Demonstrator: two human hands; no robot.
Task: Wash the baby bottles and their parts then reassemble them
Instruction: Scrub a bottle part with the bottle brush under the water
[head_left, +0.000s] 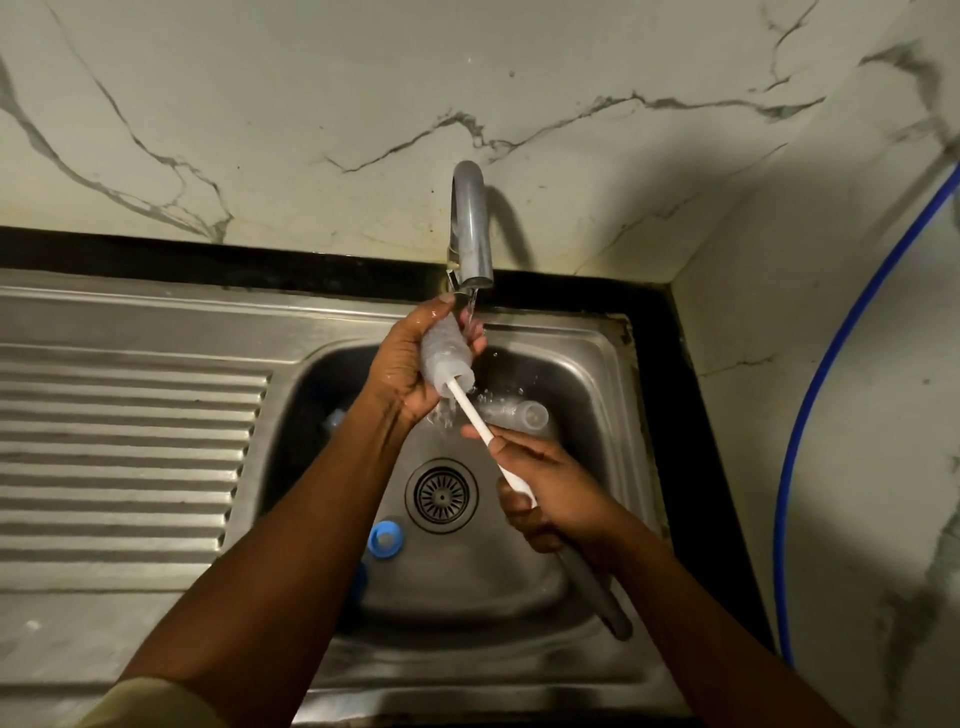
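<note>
Currently, stage: washing, in progress, judged early to middle. One translucent bottle (448, 358) is being gripped by the left hand (400, 374), fingers curled round its body, and is being held under the running tap (470, 228), above the sink (587, 364) basin. A bottle brush (470, 410) is being worked into its mouth, as far as can be told. Its white shaft is being clasped by the right hand (561, 499), fingers closed round it, with the grey handle end projecting behind the wrist. The hands are being held apart, joined only through brush and bottle. Items judged to be awaiting attention: a second bottle (511, 414) is lying on its side on the basin floor beyond the drain; a blue ring (385, 538) is lying just left of the drain; another blue part is being half hidden by the left forearm. Nothing is being shown set aside on the drainer (130, 441), so reassembly is judged not yet begun. Brands, labels, writing: none is being made out on bottle, brush, tap or sink.
</note>
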